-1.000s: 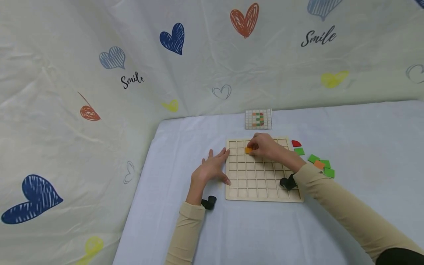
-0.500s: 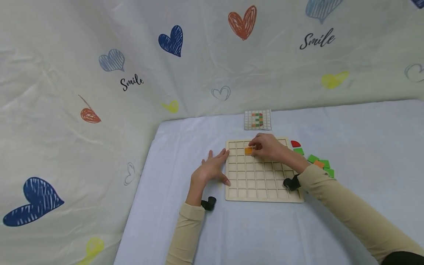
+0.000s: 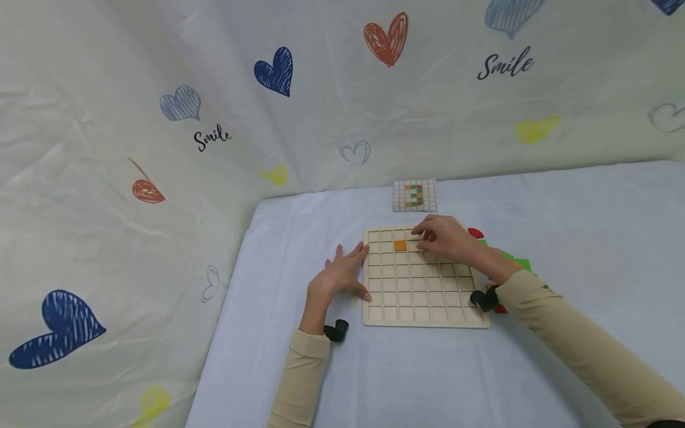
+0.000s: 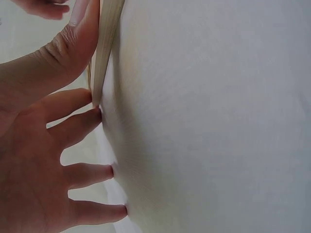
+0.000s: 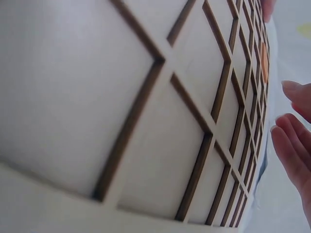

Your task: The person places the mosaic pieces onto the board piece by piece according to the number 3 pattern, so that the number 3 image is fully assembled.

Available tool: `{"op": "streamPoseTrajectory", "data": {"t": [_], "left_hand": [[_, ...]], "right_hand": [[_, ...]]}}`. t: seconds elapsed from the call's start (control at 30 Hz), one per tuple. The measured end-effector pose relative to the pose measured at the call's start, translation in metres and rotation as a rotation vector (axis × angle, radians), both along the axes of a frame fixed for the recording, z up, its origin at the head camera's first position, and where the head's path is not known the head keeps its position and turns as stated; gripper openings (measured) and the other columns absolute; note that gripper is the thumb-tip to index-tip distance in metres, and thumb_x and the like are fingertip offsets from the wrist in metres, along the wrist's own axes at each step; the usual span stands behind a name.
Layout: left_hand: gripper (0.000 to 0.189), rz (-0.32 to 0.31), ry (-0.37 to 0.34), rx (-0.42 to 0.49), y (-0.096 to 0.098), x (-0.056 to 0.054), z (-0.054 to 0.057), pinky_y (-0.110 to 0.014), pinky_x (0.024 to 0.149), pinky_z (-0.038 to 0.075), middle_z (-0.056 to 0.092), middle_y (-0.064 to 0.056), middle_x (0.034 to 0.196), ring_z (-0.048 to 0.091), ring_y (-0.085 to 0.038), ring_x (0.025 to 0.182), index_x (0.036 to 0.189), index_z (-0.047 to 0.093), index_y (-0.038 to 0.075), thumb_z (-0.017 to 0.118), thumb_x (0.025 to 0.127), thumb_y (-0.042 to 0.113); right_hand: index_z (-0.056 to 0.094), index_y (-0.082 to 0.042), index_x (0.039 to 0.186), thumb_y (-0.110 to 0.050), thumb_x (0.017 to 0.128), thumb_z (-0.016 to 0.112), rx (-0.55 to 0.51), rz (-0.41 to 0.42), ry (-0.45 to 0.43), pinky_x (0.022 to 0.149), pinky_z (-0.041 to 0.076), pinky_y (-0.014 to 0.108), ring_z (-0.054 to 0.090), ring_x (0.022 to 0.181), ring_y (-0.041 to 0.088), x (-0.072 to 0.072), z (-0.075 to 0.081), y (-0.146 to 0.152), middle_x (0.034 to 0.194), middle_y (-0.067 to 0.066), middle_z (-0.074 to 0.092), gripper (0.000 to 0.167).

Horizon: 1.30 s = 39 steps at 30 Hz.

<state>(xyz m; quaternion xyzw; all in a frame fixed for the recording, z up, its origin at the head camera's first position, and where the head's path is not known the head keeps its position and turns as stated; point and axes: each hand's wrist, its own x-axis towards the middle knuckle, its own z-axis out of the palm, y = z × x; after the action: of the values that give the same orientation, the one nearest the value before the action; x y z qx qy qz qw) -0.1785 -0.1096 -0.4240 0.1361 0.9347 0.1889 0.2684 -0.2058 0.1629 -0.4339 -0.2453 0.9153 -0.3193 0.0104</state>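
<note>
A wooden grid board (image 3: 428,315) lies flat on the white cloth in the head view. One orange square tile (image 3: 400,245) sits in a cell of its second row, also showing at the far side in the right wrist view. My right hand (image 3: 446,238) hovers over the upper part of the board, just right of that tile. Its thumb and fingers are parted with nothing between them, as the right wrist view confirms. With fingers spread, my left hand (image 4: 43,145) rests at the board's left edge. Thumb and fingertips touch the wooden edge (image 4: 108,43); other fingertips press the cloth.
A small pattern card (image 3: 414,196) with a coloured grid lies behind the board. To its right are a red rounded piece (image 3: 475,233), several green tiles (image 3: 523,263) and another red piece (image 3: 501,309), partly hidden by my right arm. A heart-printed curtain (image 3: 321,119) hangs behind.
My right hand has let go of the orange tile, leaving it in its cell, and has moved a little to the right. My left hand has stayed in place.
</note>
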Motion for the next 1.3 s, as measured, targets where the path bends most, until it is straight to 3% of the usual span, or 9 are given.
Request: {"op": "streamPoseTrajectory", "data": {"t": [0.37, 0.77, 1.07, 1.3], "left_hand": [[0.121, -0.007, 0.010, -0.001, -0.004, 0.000, -0.003, -0.071, 0.123, 0.009, 0.012, 0.003, 0.174, -0.006, -0.043, 0.159, 0.166, 0.021, 0.020, 0.095, 0.070, 0.028], [0.120, -0.017, 0.014, 0.004, -0.003, 0.000, 0.000, -0.072, 0.123, 0.009, 0.011, 0.003, 0.174, -0.006, -0.043, 0.158, 0.166, 0.021, 0.020, 0.095, 0.072, 0.027], [0.120, -0.001, 0.016, -0.013, -0.004, 0.000, -0.001, -0.072, 0.123, 0.010, 0.011, 0.004, 0.174, -0.006, -0.043, 0.159, 0.166, 0.021, 0.021, 0.095, 0.071, 0.027], [0.121, -0.005, 0.015, 0.006, -0.003, 0.001, -0.003, -0.072, 0.122, 0.010, 0.011, 0.004, 0.174, -0.006, -0.043, 0.158, 0.166, 0.021, 0.021, 0.095, 0.071, 0.027]], "right_hand": [[0.074, 0.009, 0.110, 0.002, 0.087, 0.077, -0.014, 0.044, 0.026, 0.072, 0.061, 0.042, 0.068, 0.083, 0.029, 0.009, 0.002, 0.015, 0.100, 0.020, 0.071, 0.025], [0.075, 0.007, 0.110, 0.001, 0.087, 0.076, 0.014, -0.016, 0.000, 0.071, 0.058, 0.037, 0.067, 0.084, 0.026, 0.019, 0.010, 0.038, 0.099, 0.017, 0.071, 0.024], [0.076, 0.004, 0.110, -0.003, 0.087, 0.078, 0.037, -0.061, -0.020, 0.072, 0.057, 0.034, 0.067, 0.085, 0.024, 0.025, 0.009, 0.056, 0.101, 0.014, 0.071, 0.024], [0.076, 0.003, 0.109, -0.002, 0.086, 0.078, 0.089, -0.106, 0.001, 0.076, 0.056, 0.039, 0.064, 0.086, 0.024, 0.034, 0.003, 0.076, 0.101, 0.012, 0.072, 0.024]]}}
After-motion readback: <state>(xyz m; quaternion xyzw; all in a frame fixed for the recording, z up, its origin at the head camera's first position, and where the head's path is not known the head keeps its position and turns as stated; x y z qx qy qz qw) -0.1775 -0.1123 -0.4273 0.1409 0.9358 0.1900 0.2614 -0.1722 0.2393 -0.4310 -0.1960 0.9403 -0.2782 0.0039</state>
